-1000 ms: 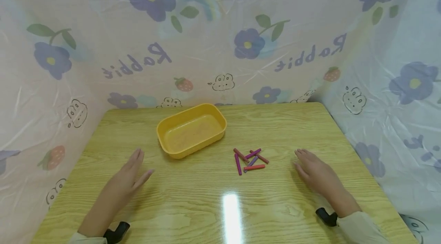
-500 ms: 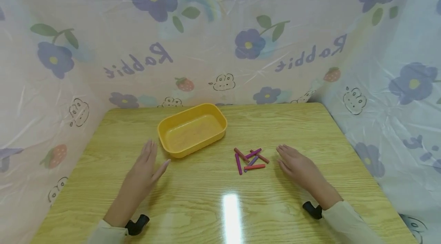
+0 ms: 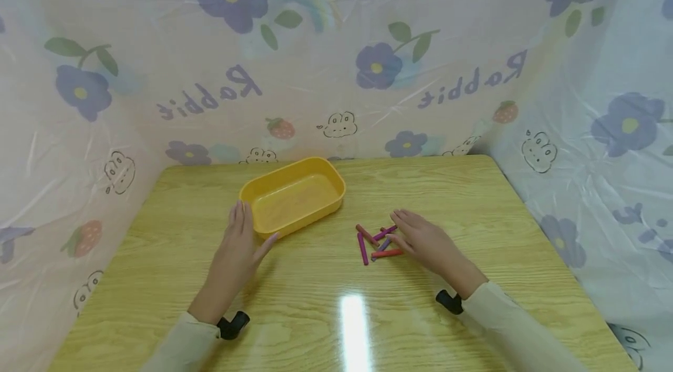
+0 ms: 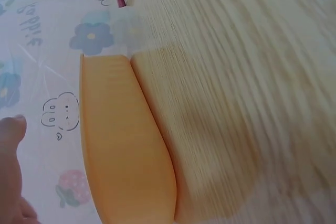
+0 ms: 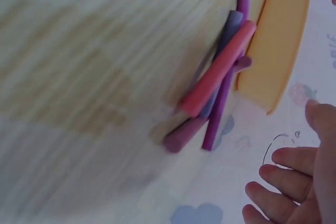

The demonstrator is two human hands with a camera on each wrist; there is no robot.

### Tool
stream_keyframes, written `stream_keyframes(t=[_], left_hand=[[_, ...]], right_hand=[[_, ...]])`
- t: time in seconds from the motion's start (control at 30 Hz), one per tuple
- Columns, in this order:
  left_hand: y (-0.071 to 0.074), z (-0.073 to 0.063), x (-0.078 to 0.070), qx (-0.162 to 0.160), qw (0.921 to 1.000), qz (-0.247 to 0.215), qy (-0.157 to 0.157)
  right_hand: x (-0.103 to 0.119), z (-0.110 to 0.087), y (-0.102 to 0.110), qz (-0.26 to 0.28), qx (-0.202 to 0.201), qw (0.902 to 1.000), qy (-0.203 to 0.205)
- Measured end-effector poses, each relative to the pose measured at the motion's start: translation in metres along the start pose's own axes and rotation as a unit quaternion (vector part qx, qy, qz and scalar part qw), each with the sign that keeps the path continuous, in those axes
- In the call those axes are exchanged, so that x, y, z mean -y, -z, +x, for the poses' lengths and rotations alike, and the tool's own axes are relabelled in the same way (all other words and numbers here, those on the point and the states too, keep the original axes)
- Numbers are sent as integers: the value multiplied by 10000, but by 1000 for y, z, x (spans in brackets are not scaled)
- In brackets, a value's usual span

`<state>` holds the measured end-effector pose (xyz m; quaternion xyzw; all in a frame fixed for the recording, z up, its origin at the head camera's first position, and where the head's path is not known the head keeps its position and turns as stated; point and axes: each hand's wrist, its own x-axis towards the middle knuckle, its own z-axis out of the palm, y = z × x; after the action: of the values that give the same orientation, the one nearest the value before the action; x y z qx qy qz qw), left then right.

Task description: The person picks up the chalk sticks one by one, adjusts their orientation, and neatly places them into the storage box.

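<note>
A loose pile of several crayon-like sticks (image 3: 363,249) in red, purple, violet and brownish red lies on the table; the right wrist view shows a red stick (image 5: 218,72) on top. My right hand (image 3: 426,240) hovers at the pile's right side with fingers extended, covering some stick ends. In the right wrist view its fingers (image 5: 286,182) hold nothing. A yellow rectangular box (image 3: 294,226) stands to the left of the sticks. My left hand (image 3: 233,255) is at the box's near left corner, thumb spread. Whether it touches the wall I cannot tell.
The wood-grain table (image 3: 310,313) has a bright light reflection near its front. A patterned white curtain (image 3: 294,68) encloses it at the back and both sides. A black wrist device (image 3: 233,325) sits on each wrist.
Both hands have moved inward: the left one right and forward to the box's corner, the right one left to the sticks. Box and sticks have stayed in place.
</note>
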<state>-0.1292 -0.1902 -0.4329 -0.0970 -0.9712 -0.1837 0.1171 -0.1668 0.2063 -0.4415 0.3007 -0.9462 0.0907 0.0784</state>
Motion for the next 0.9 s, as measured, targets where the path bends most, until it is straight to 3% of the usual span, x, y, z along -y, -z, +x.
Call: stream_keyframes(t=[0.23, 0.43, 0.7, 0.9], left_hand=[[-3, 7, -7, -229, 9997, 1, 11], [-5, 15, -4, -216, 9997, 77, 5], [-10, 18, 8, 126, 9995, 122, 262], [-12, 21, 16, 364, 9984, 31, 438]], right_hand=[[9, 30, -4, 167, 292, 9994, -86], [15, 59, -5, 270, 381, 9989, -36], [20, 93, -17, 380, 518, 9979, 105], [25, 113, -23, 925, 835, 9919, -230]])
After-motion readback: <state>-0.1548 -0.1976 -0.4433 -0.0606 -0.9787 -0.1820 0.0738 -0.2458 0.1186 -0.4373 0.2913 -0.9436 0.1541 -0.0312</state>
